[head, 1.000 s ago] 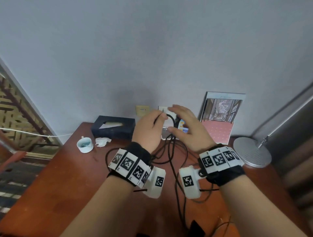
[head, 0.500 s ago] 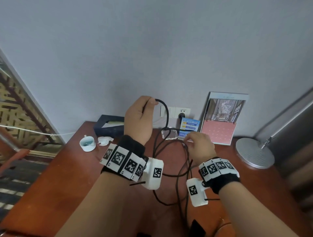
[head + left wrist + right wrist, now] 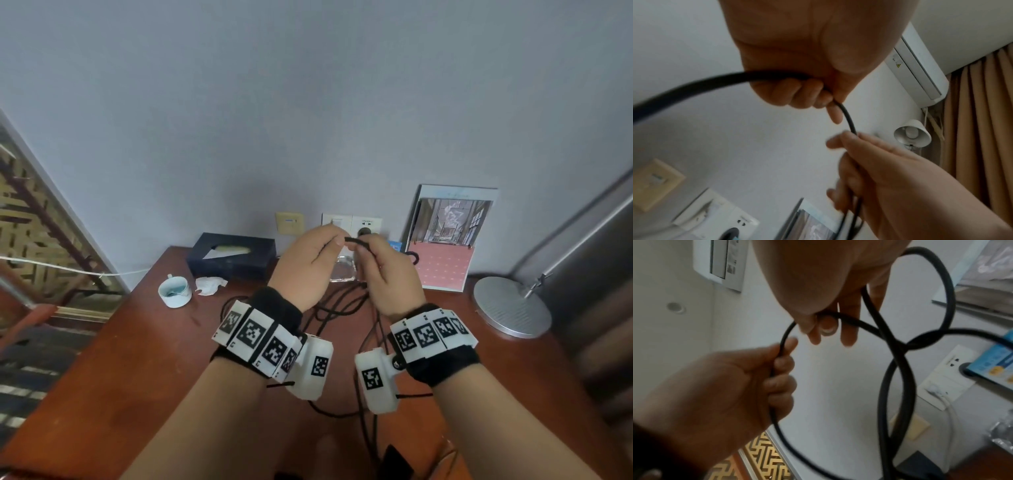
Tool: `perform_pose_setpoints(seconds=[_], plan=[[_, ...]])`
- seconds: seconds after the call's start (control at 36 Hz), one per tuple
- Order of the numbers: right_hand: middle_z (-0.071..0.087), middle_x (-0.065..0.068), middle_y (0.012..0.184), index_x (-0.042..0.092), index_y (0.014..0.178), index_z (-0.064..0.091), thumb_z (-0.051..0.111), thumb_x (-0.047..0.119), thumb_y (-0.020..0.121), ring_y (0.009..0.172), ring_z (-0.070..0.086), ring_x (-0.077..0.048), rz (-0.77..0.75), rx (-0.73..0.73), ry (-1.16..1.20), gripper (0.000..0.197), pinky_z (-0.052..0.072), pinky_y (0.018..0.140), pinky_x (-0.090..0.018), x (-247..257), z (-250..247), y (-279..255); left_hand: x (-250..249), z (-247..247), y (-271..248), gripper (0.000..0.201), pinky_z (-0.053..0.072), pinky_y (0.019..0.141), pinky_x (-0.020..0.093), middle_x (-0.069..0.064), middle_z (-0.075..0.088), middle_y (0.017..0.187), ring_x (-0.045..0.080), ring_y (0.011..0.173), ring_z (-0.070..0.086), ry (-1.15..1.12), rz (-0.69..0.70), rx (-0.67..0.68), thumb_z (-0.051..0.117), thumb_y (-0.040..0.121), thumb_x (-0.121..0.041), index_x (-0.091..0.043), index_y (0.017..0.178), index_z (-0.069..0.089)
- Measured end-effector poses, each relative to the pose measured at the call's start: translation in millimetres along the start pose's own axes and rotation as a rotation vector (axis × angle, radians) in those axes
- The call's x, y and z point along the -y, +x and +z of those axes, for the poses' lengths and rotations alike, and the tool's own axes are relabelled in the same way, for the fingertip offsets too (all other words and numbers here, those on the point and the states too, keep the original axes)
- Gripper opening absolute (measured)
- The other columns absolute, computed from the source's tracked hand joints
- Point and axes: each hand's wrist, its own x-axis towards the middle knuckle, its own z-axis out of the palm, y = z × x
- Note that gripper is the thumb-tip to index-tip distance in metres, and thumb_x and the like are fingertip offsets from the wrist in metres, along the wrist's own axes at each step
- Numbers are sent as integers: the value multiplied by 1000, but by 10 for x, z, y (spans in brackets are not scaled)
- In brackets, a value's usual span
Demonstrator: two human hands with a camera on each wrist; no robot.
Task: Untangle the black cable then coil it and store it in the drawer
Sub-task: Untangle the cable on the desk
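Note:
The black cable [image 3: 354, 242] runs as a short stretch between my two hands, held above the brown desk [image 3: 144, 359]. My left hand [image 3: 334, 241] grips it with curled fingers [image 3: 807, 92]. My right hand [image 3: 359, 250] pinches it just to the right, thumb against fingers [image 3: 828, 326]. Below the hands the cable hangs in loose loops [image 3: 339, 308] down to the desk. In the right wrist view two loops cross [image 3: 900, 344] beside my right hand. No drawer is in view.
At the back of the desk stand a dark tissue box [image 3: 233, 253], a white cup [image 3: 174, 291], a crumpled tissue [image 3: 210, 284] and a clear glass dish [image 3: 342, 274]. A picture card [image 3: 448, 240] leans on the wall, with a silver lamp base [image 3: 510, 308] at right.
My left hand has come down from its raised position and my right hand has risen from near the desk. They now meet close together on the cable.

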Motion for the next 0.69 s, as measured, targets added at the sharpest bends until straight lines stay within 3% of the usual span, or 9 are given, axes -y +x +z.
perform_pose_setpoints(seconds=[0.08, 0.14, 0.22, 0.33, 0.44, 0.5, 0.58, 0.69], plan=[[55, 10, 62, 20, 87, 58, 49, 29, 97, 60, 52, -10, -20, 117, -78, 16, 40, 58, -30, -100, -41, -25, 118, -77, -8, 27, 33, 69, 24, -7, 60, 84, 8, 81, 52, 141, -88, 31, 39, 103, -17, -11, 94, 64], [53, 9, 62, 21, 86, 58, 48, 32, 96, 62, 53, -14, -28, 191, -135, 17, 41, 60, -31, -136, -82, -27, 161, -127, -38, 28, 31, 66, 24, -13, 57, 77, 2, 76, 51, 205, -138, -6, 40, 102, -20, -20, 83, 59], [57, 7, 65, 20, 89, 60, 47, 35, 96, 66, 54, -17, 21, 253, -151, 20, 43, 63, -33, -211, -166, -21, 209, -236, -75, 32, 34, 69, 28, -8, 63, 79, 9, 79, 55, 221, -166, -60, 41, 101, -21, -28, 72, 54], [55, 25, 60, 28, 88, 62, 49, 33, 96, 61, 50, 1, 31, 270, -166, 16, 38, 60, -25, -316, -229, -77, 207, -341, -87, 30, 36, 67, 31, -8, 53, 65, 13, 72, 53, 222, -178, -72, 47, 97, -19, -19, 72, 62], [63, 6, 70, 21, 95, 65, 37, 44, 93, 73, 61, -20, -23, 307, -239, 35, 46, 66, -33, -196, -244, -42, 197, -359, -25, 30, 34, 69, 31, 0, 58, 78, 19, 81, 53, 378, -216, 43, 37, 101, -23, -16, 79, 56], [67, 0, 76, 19, 99, 66, 34, 44, 92, 75, 62, -23, -84, 338, -283, 41, 48, 66, -34, -113, -202, -20, 143, -275, -11, 30, 33, 63, 27, 0, 56, 80, 19, 80, 52, 476, -214, 141, 34, 102, -25, -19, 78, 51], [68, -7, 79, 14, 94, 64, 41, 34, 93, 75, 62, -29, -188, 355, -313, 31, 45, 62, -34, 23, -88, -22, -12, 8, -43, 23, 40, 69, 34, 1, 54, 82, 22, 80, 53, 534, -170, 219, 35, 100, -25, -15, 87, 52], [66, -7, 76, 7, 87, 62, 50, 17, 93, 69, 57, -24, -158, 357, -208, 17, 37, 59, -30, 81, -82, -33, -39, 167, -92, 19, 42, 73, 37, 4, 55, 83, 27, 82, 54, 414, -227, 158, 34, 99, -23, -12, 89, 47]])
